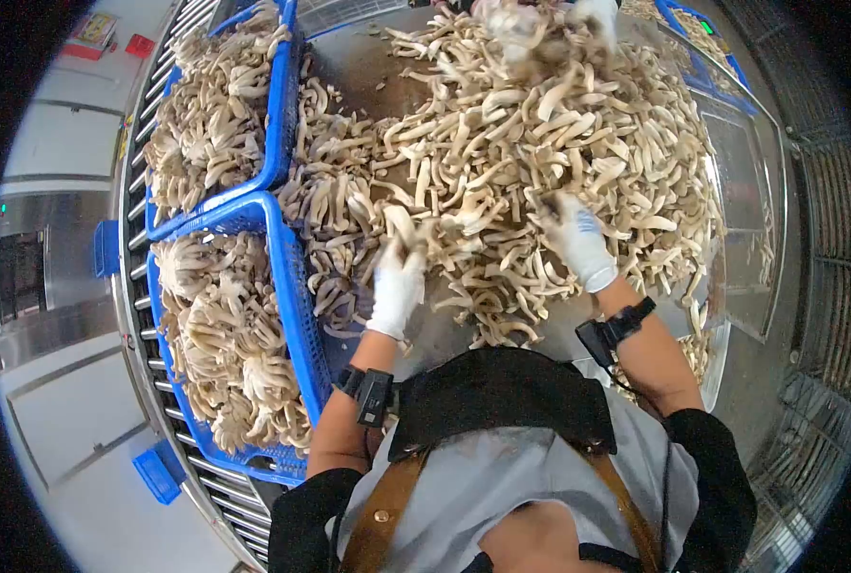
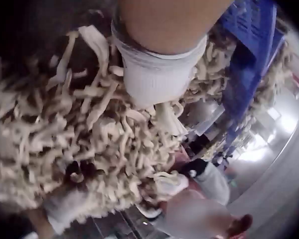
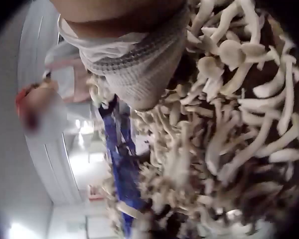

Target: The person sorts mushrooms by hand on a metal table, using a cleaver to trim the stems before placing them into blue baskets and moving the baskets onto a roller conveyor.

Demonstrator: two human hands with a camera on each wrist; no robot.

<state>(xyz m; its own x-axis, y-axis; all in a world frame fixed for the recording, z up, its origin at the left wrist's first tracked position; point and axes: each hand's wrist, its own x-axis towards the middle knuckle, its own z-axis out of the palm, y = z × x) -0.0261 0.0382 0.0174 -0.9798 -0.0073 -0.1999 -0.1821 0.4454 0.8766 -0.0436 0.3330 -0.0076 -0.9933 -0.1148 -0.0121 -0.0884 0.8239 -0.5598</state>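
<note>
My white-gloved left hand [image 1: 397,288] is over the near left of a large mushroom heap [image 1: 559,143], beside the blue crates. It grips a pale mushroom [image 1: 400,224] that sticks up past the fingers; in the left wrist view a mushroom [image 2: 170,120] juts out from under the glove. My gloved right hand [image 1: 580,246] reaches into the middle of the heap, its fingertips among the stems beside a dark brown bit. In the right wrist view the glove [image 3: 139,74] hides its own fingers, and I cannot tell whether they pinch a mushroom.
Blue crates filled with mushroom clusters, one near [image 1: 297,315] and one far [image 1: 277,124], stand on a roller conveyor [image 1: 139,296] at left. Across the metal table [image 1: 445,320], another person's gloved hand [image 1: 599,17] works at the heap. A clear panel [image 1: 745,220] borders the right.
</note>
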